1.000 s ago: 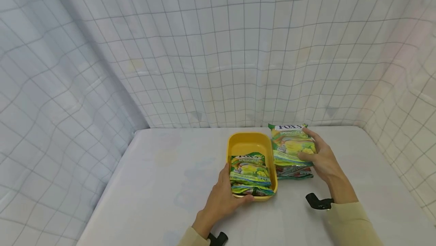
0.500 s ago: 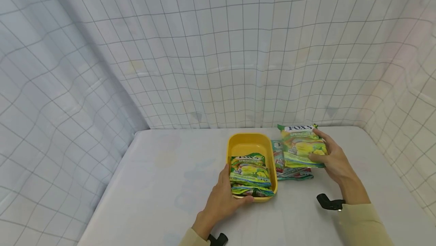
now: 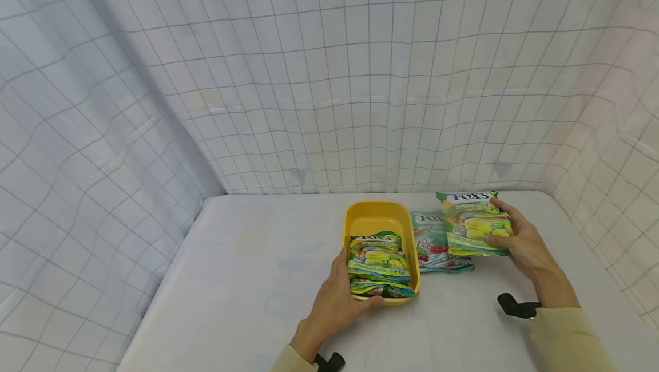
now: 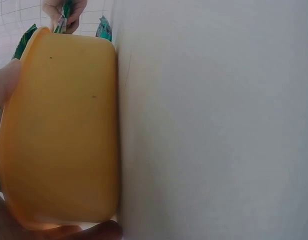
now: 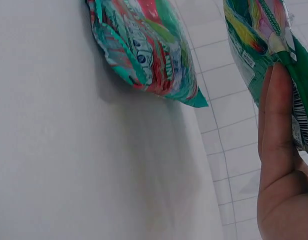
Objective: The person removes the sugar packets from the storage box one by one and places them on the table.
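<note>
Head view: white counter (image 3: 247,280) inside a grid-patterned fabric enclosure (image 3: 329,74). 1 yellow tub (image 3: 378,220) sits mid-counter. Candy bags, counted: at least 2 in the tub (a green Fox's bag (image 3: 378,257) on top, the edge of another under it; the stack is too crushed together for a firm count), 1 teal-and-red bag (image 3: 431,240) flat on the counter just right of the tub, and 1 green Spring Tea bag (image 3: 476,223) in the right hand. At least 4 bags in total.

Left wrist view adds what the head view lacks: the tub's plain yellow outer wall (image 4: 64,135) seen close, with skin at its near bottom corner and left edge. The right hand shows far off, past the tub.

Right wrist view adds the underside of the held bag (image 5: 264,45), lifted clear of the counter, and the teal-and-red bag (image 5: 144,45) lying apart from it on the white surface.

Left hand (image 3: 337,303): fingers curled round the near end of the tub, thumb lying along its left wall; it grips the tub.

Right hand (image 3: 525,246): thumb on top and fingers beneath pinch the Spring Tea bag's right edge, holding it tilted, partly over the teal-and-red bag.
</note>
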A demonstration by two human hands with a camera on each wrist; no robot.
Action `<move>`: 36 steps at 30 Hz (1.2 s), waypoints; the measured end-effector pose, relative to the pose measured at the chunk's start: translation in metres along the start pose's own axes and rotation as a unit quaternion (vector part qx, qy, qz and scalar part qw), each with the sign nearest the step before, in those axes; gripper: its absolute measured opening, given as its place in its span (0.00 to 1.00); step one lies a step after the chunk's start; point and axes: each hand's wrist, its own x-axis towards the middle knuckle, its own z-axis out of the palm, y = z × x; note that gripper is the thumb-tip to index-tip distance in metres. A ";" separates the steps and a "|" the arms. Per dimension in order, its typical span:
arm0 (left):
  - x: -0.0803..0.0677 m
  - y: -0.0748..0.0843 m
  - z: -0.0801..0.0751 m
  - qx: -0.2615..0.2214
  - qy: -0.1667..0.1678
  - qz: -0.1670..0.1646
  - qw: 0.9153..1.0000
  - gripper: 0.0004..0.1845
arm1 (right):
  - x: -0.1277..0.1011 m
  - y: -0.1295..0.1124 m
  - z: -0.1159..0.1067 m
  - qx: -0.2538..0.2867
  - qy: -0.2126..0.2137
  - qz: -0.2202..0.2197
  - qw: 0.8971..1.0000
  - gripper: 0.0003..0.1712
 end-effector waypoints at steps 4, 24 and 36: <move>0.000 0.000 0.000 -0.004 0.000 0.003 1.000 0.71 | -0.001 0.003 -0.010 0.012 -0.002 0.001 1.000 0.57; 0.000 0.001 0.001 0.002 -0.002 -0.007 1.000 0.71 | -0.008 0.021 -0.039 0.023 0.029 0.052 0.998 0.58; 0.001 0.001 0.000 0.000 -0.006 -0.012 1.000 0.71 | -0.009 0.030 -0.051 -0.073 0.044 0.066 0.994 0.57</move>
